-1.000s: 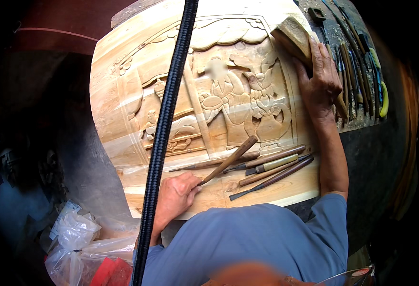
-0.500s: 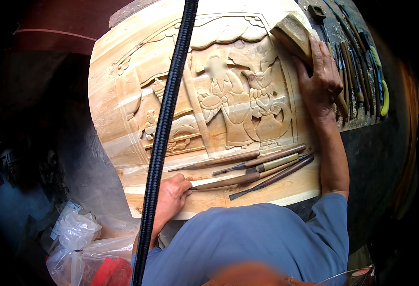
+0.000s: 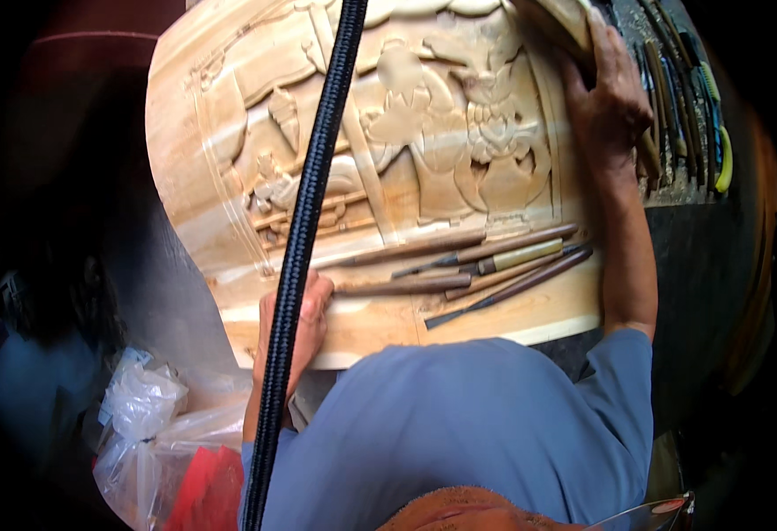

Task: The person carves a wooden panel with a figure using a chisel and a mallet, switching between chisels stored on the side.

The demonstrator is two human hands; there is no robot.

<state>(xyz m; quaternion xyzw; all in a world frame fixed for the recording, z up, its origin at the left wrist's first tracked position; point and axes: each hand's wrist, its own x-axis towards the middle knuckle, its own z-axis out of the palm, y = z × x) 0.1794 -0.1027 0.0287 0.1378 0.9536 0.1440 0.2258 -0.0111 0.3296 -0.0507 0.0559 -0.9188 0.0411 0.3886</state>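
Observation:
A pale wooden panel (image 3: pixel 194 177) with carved figures in relief lies before me, crossed by a black braided cord (image 3: pixel 313 177). My left hand (image 3: pixel 300 314), partly behind the cord, is closed at the tip end of a wooden-handled chisel (image 3: pixel 415 285) lying low on the panel. Several other chisels (image 3: pixel 512 290) lie beside it, handles toward the right. At the panel's upper right, my right hand (image 3: pixel 614 111) grips a wooden block (image 3: pixel 561 22), possibly a mallet head, cut off by the frame's top. The picture is slightly blurred by motion.
Along the right, a worn board (image 3: pixel 672 195) carries rows of several carving tools (image 3: pixel 685 115) among wood shavings. At the lower left are a knotted clear plastic bag (image 3: pixel 150 398) and red material (image 3: pixel 207 487). My blue-shirted body borders the panel's near edge.
The raised, angled chisel in my left hand has been lowered flat among the others. The view has shifted, so panel and hands sit higher in the picture. My right hand stays on the block.

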